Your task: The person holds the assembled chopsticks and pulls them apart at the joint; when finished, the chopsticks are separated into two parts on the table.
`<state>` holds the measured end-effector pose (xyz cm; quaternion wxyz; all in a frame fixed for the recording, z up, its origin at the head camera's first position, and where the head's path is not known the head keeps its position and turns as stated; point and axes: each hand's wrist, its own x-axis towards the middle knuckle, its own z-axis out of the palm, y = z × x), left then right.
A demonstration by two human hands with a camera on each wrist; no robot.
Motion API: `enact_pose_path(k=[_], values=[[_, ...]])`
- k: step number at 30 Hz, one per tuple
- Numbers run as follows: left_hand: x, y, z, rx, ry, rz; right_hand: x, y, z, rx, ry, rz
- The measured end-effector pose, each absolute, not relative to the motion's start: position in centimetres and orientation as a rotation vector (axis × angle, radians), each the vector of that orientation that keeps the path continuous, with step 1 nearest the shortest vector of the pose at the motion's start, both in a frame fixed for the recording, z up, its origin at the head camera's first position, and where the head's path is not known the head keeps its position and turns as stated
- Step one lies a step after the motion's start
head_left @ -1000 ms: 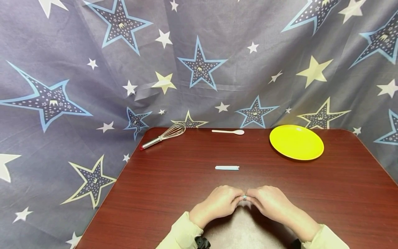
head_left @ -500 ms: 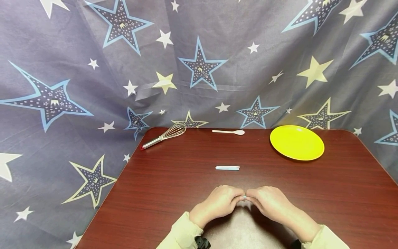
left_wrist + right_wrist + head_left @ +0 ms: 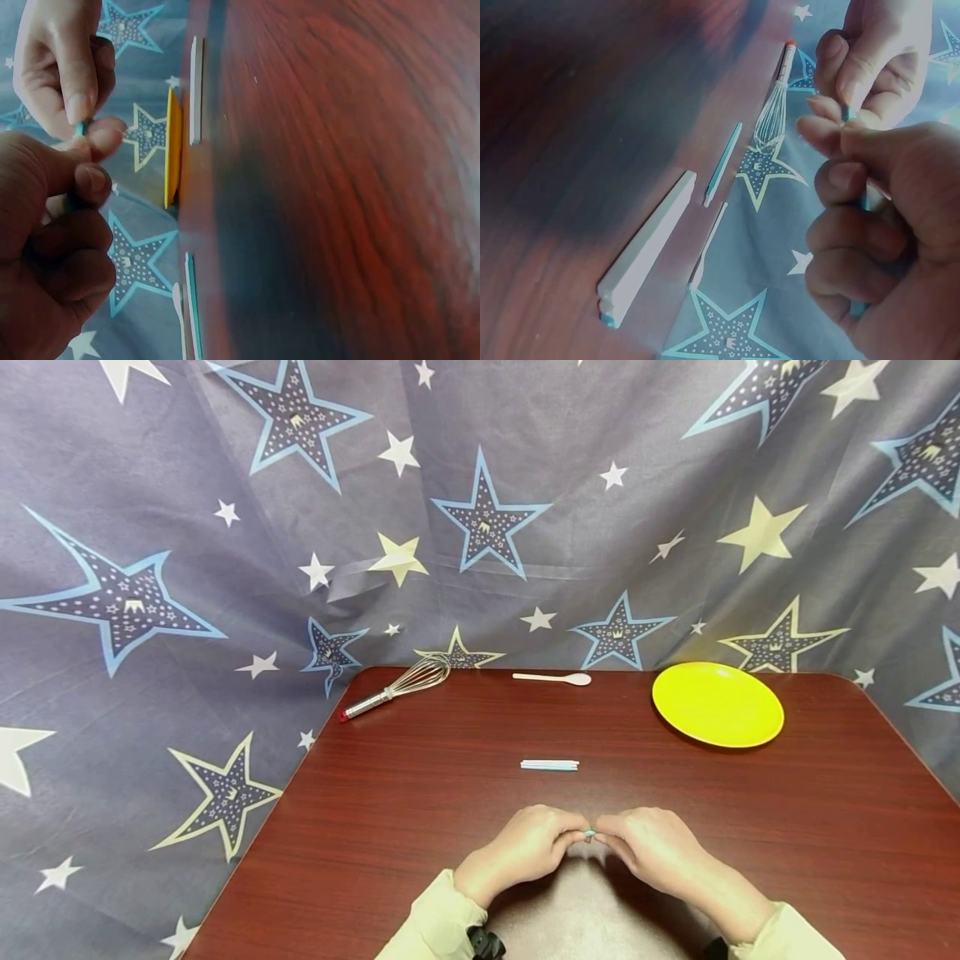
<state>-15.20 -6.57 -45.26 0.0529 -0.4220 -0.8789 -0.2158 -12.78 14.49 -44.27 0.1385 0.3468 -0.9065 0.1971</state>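
Note:
Both hands meet low in the middle of the head view. Between their fingertips shows a short bit of a thin teal stick (image 3: 589, 833). My left hand (image 3: 528, 843) pinches it with thumb and forefinger from the left; my right hand (image 3: 663, 847) pinches from the right. In the right wrist view, more teal shows between the curled fingers of the right hand (image 3: 889, 225). The left wrist view shows the left hand (image 3: 56, 232) curled, with a dark teal patch inside. Whether this is one stick or two, I cannot tell.
A small bundle of white and light-blue sticks (image 3: 550, 765) lies beyond the hands. Along the back are a whisk (image 3: 397, 687), a white spoon (image 3: 555, 677) and a yellow plate (image 3: 717, 704). A white bar with a teal end (image 3: 649, 251) shows in the wrist views.
The left hand has drawn very slightly left, so a little more teal shows between the fingertips than half a second ago. The table items stay where they were.

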Motion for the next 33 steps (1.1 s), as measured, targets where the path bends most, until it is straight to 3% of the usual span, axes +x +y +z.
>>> enact_pose_path(k=[20, 33], values=[[-15.9, -7.9, -44.8, -1.202, -2.793, -0.624, -13.0, 15.9, -44.0, 0.957, -2.643, 0.616], [-16.5, -8.8, -44.8, -1.310, -2.782, -0.529, -13.2, 17.1, -44.0, 0.898, -2.725, 0.623]])
